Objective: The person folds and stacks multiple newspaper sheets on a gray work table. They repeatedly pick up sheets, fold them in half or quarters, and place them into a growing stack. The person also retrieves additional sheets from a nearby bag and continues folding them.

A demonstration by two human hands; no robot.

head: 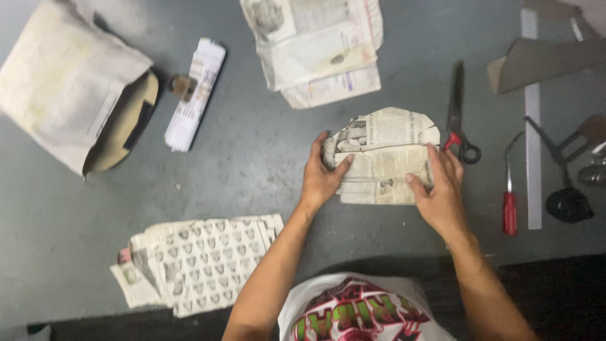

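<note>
Underneath everything lies a dark grey worktop (252,151), matt and scuffed, with pale dusty smears. Far to the left of the hands sits a large cream paper bag (60,76), stained and creased, its open mouth showing a tan lining. Near the left forearm lies a flat stack of newsprint (202,262) printed with rows of small portraits, its edges ragged. Well above the hands rests another folded pile of newspaper (319,47), soft and rumpled. Up and left of the left hand lies a tightly rolled newspaper (192,95), a slim white cylinder.

Between the hands is the folded newspaper piece (385,158), thin greyish sheets layered into a rough block with a curved, trimmed upper edge and a straight lower edge, flat on the worktop. The left hand (322,180) presses its left side, thumb on top and fingers curled round the edge. The right hand (442,186) grips the right side, thumb on the paper, fingers wrapped over the edge.

Just beyond the right hand lie scissors (457,117) with dark blades and red-and-black loops. Further right lies a screwdriver (509,202) with a glossy red handle and thin steel shaft.
</note>
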